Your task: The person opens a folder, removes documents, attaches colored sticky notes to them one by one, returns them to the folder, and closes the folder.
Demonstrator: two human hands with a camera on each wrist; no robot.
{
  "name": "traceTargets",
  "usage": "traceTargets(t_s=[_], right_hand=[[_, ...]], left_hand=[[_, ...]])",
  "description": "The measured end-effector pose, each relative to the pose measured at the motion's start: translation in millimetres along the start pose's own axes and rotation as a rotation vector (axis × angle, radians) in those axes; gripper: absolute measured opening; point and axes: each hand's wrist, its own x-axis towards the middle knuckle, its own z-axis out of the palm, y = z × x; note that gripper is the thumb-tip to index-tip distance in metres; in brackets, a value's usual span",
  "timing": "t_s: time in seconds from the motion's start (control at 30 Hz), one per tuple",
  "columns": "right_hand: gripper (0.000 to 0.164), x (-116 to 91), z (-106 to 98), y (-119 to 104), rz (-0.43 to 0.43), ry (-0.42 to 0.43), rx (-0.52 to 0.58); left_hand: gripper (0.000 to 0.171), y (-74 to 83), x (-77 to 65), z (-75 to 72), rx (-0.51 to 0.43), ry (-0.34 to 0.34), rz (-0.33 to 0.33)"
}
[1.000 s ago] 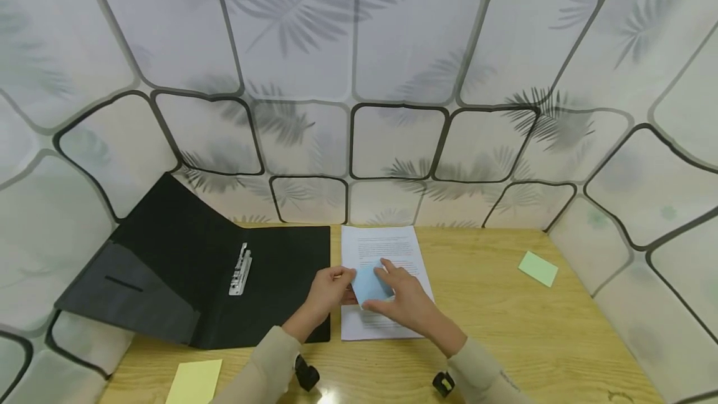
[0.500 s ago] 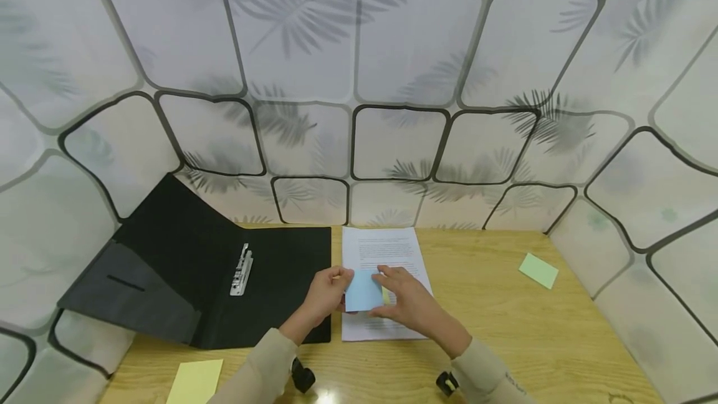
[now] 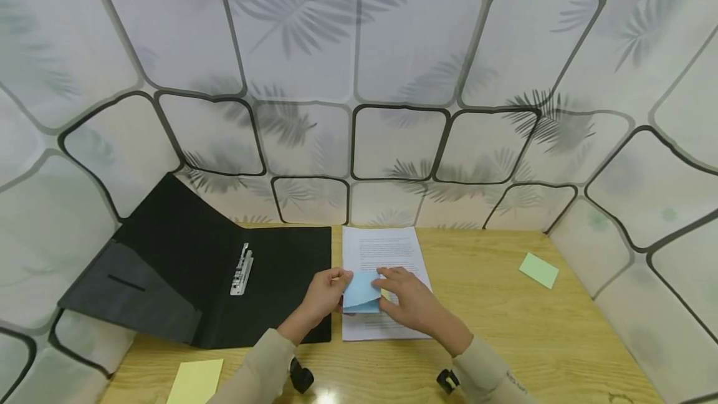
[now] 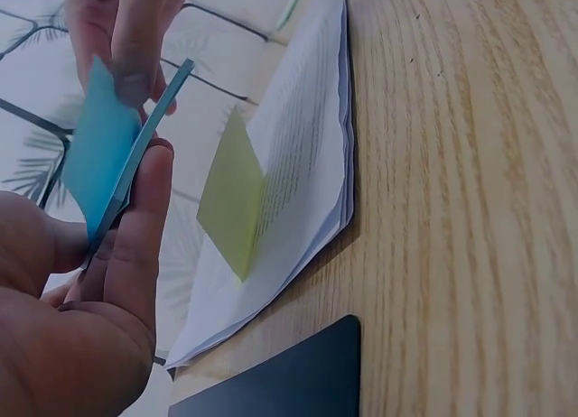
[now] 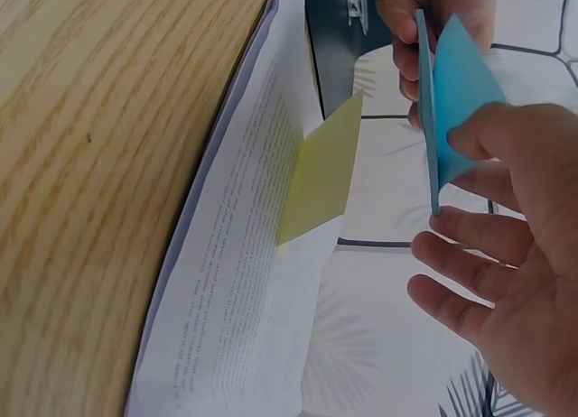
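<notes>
Blue pad (image 3: 367, 308): while the left hand (image 3: 322, 295) pinches its side, presumably to steady it, it is held above the papers (image 3: 387, 245).
Top sheet (image 5: 465, 74): bowed off the pad; the right hand (image 3: 412, 301) nips it with thumb and finger, others spread loose, likely to keep clear.
Yellow note (image 5: 321, 173): stands up from the papers, perhaps as a marker.
Black folder (image 3: 291, 254): open just beside them, probably for easy reach.

We see an open black clip folder (image 3: 210, 267) on the wood-grain tabletop (image 3: 561, 335); in front of the folder lie yellow sticky notes (image 3: 196, 380), well right of it green sticky notes (image 3: 539, 270), behind it a leaf-patterned backdrop (image 3: 404, 67).
</notes>
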Motion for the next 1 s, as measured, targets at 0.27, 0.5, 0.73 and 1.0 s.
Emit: traceTargets(t_s=[0.27, 0.5, 0.73, 1.0], right_hand=[[0.01, 4.3, 5.0, 4.2, -0.112, 0.18, -0.111], [0.006, 6.6, 8.6, 6.9, -0.067, 0.217, -0.09], [0.007, 6.9, 7.9, 5.0, -0.047, 0.247, -0.098], [0.007, 6.4, 12.7, 6.4, 0.033, 0.326, -0.138]], left_hand=[[0.042, -0.4, -3.3, -4.0, -0.091, -0.087, -0.092], [0.055, -3.6, -3.9, -14.3, -0.219, -0.252, -0.141], [0.059, -8.9, -7.9, -19.0, -0.159, -0.376, -0.044], [0.07, -8.5, -13.4, -19.7, -0.076, -0.372, -0.052]])
